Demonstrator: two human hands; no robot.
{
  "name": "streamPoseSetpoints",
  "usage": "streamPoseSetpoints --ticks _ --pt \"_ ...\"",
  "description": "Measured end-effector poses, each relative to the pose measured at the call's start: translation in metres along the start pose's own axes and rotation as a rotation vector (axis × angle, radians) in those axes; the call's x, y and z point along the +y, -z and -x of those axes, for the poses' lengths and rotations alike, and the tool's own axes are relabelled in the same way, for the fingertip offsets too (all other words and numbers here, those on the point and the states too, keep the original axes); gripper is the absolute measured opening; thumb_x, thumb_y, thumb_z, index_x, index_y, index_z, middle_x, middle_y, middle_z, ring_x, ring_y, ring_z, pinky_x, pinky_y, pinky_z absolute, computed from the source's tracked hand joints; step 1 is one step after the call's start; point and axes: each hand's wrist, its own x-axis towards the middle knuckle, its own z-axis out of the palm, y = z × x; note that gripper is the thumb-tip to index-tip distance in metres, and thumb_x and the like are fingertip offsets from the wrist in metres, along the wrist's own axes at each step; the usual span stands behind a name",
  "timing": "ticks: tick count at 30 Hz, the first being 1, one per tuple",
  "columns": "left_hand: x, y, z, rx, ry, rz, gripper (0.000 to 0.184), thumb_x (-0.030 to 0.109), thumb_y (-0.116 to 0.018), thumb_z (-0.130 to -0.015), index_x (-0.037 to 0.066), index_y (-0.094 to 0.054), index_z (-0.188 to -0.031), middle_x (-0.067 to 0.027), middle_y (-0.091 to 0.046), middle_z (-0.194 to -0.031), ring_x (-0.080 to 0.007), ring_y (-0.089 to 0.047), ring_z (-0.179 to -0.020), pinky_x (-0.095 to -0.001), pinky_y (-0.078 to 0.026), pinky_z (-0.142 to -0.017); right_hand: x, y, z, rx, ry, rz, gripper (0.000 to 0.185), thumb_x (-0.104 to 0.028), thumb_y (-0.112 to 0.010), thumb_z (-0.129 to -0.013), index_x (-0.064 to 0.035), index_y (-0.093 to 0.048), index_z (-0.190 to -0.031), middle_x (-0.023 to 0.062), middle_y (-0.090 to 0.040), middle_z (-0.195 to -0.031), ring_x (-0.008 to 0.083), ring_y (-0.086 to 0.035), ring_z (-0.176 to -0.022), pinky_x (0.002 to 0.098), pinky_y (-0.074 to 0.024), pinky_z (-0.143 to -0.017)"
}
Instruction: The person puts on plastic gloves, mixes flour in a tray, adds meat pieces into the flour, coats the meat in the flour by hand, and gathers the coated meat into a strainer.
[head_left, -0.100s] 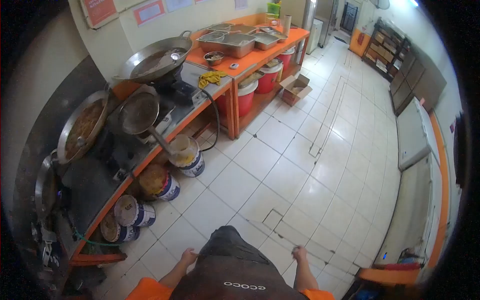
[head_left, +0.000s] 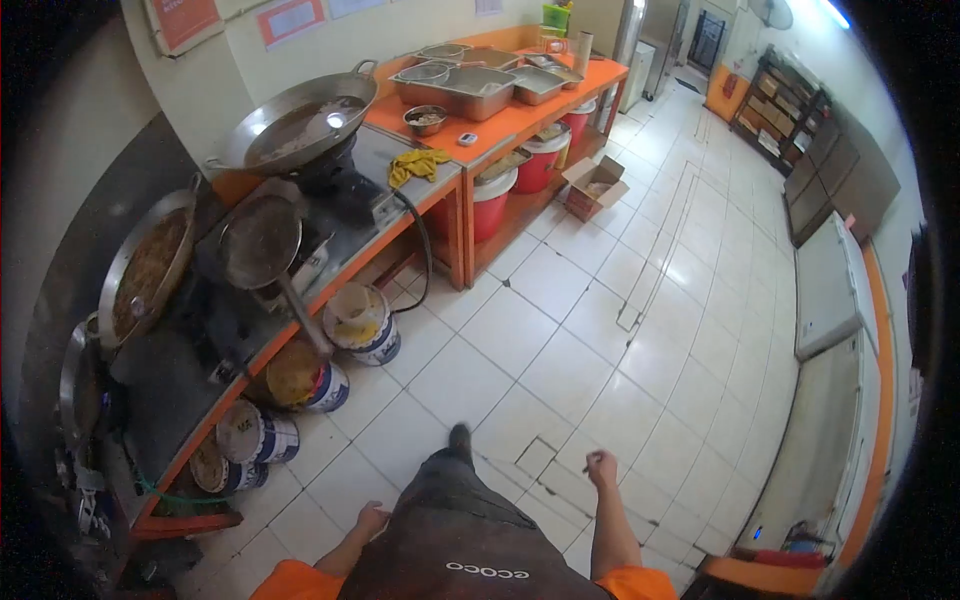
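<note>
My left hand hangs low beside the dark apron, its fingers loosely bent and apart, with nothing seen in them. Out over the floor tiles, my right hand is closed, and a small dark bit shows at its fingers, too small to name. Neither hand touches the stove counter on the left. Closest to my left hand on that side are paint-type buckets under the counter. A shoe pokes out ahead of the apron.
Large woks and a long-handled pan stand on the stove counter. Beyond are a yellow cloth, metal trays on an orange table and red buckets below. A cardboard box sits on the floor. Chest freezers line the right.
The view has shifted forward a little. A shoe has come into sight ahead of the apron, and my right hand has swung up and forward. My left hand stays low at my side.
</note>
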Motion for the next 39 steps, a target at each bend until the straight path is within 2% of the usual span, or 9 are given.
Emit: streamPoseSetpoints --ticks 5,7,9,16,21,22,31,35,39 --pt "0.095 0.03 -0.181 0.259 -0.178 -0.039 0.038 0.019 -0.073 -0.081 0.003 -0.064 -0.114 -0.0158 -0.07 -0.093 -0.0252 -0.069 -0.087 -0.0359 -0.055 -0.079 -0.213 0.005 -0.181 0.009 0.026 -0.199 0.038 -0.031 -0.06 -0.097 0.0037 -0.07 -0.087 0.0116 -0.068 -0.066 0.0161 -0.065 -0.058 0.0286 -0.0499 -0.057" --pt "0.226 0.081 -0.194 0.218 0.039 0.248 0.029 0.017 -0.071 -0.082 0.002 -0.068 -0.107 -0.0156 -0.071 -0.093 -0.0258 -0.069 -0.086 -0.037 -0.056 -0.078 -0.237 0.0 -0.228 -0.018 -0.025 -0.29 0.037 -0.031 -0.06 -0.097 0.0032 -0.07 -0.088 0.0102 -0.067 -0.066 0.0148 -0.063 -0.058 0.0276 -0.0484 -0.056" --pt "0.288 0.089 -0.272 0.259 -0.077 0.343 0.03 0.019 -0.071 -0.084 0.001 -0.067 -0.107 -0.0144 -0.071 -0.089 -0.0237 -0.069 -0.083 -0.0365 -0.056 -0.076 -0.221 -0.008 -0.279 -0.046 0.124 -0.262 0.032 -0.027 -0.059 -0.096 0.0019 -0.069 -0.09 0.0092 -0.067 -0.067 0.0131 -0.06 -0.058 0.0266 -0.0476 -0.055" --pt "0.636 0.213 -0.36 0.141 -0.424 0.595 0.017 0.018 -0.065 -0.096 0.001 -0.066 -0.102 -0.0052 -0.069 -0.091 -0.0119 -0.065 -0.08 -0.0287 -0.054 -0.071 -0.305 0.061 -0.435 -0.036 -0.298 -0.466 0.023 -0.021 -0.059 -0.095 0.0006 -0.067 -0.097 0.0088 -0.067 -0.073 0.0132 -0.061 -0.06 0.0265 -0.0502 -0.053" --pt "0.804 0.255 -0.395 0.345 -0.479 0.53 0.019 0.019 -0.065 -0.096 0.003 -0.067 -0.106 -0.0046 -0.069 -0.09 -0.0114 -0.065 -0.079 -0.0283 -0.052 -0.069 -0.324 0.074 -0.665 0.015 0.228 -0.339 0.024 -0.022 -0.06 -0.096 0.0008 -0.067 -0.1 0.009 -0.066 -0.075 0.0134 -0.061 -0.06 0.0268 -0.0515 -0.054" --pt "0.842 0.276 -0.398 0.386 -0.501 0.494 0.019 0.019 -0.065 -0.096 0.004 -0.067 -0.106 -0.0045 -0.069 -0.09 -0.0114 -0.065 -0.079 -0.0281 -0.052 -0.07 -0.412 0.101 -0.687 -0.076 0.08 -0.353 0.025 -0.022 -0.059 -0.097 0.0016 -0.067 -0.1 0.008 -0.065 -0.075 0.013 -0.06 -0.062 0.0269 -0.0515 -0.056" --pt "1.056 0.413 -0.467 0.719 -0.658 0.581 0.012 0.009 -0.066 -0.094 0.0 -0.068 -0.101 -0.0065 -0.07 -0.088 -0.0123 -0.066 -0.08 -0.0263 -0.052 -0.07 -0.885 0.125 -0.886 -0.241 0.874 -0.372 0.016 -0.013 -0.061 -0.097 -0.0007 -0.067 -0.105 0.009 -0.068 -0.088 0.0154 -0.063 -0.075 0.0281 -0.0499 -0.067" --pt "1.124 0.467 -0.562 0.749 -0.67 0.613 0.015 0.011 -0.066 -0.094 0.001 -0.068 -0.104 -0.0073 -0.069 -0.091 -0.0131 -0.066 -0.08 -0.0291 -0.052 -0.069 -0.997 0.084 -0.92 -0.117 1.285 0.201 0.015 -0.02 -0.066 -0.089 -0.0091 -0.073 -0.097 0.0159 -0.069 -0.1 0.0302 -0.06 -0.107 0.0456 -0.0451 -0.089" --pt "1.193 0.521 -0.636 0.719 -0.566 0.403 0.02 0.016 -0.065 -0.094 0.002 -0.068 -0.109 -0.0123 -0.07 -0.101 -0.0214 -0.067 -0.092 -0.0341 -0.052 -0.079 -1.029 0.007 -0.969 -0.158 1.273 0.715 0.03 -0.033 -0.066 -0.085 -0.0047 -0.074 -0.085 0.0175 -0.068 -0.104 0.0431 -0.053 -0.111 0.0547 -0.0377 -0.093"
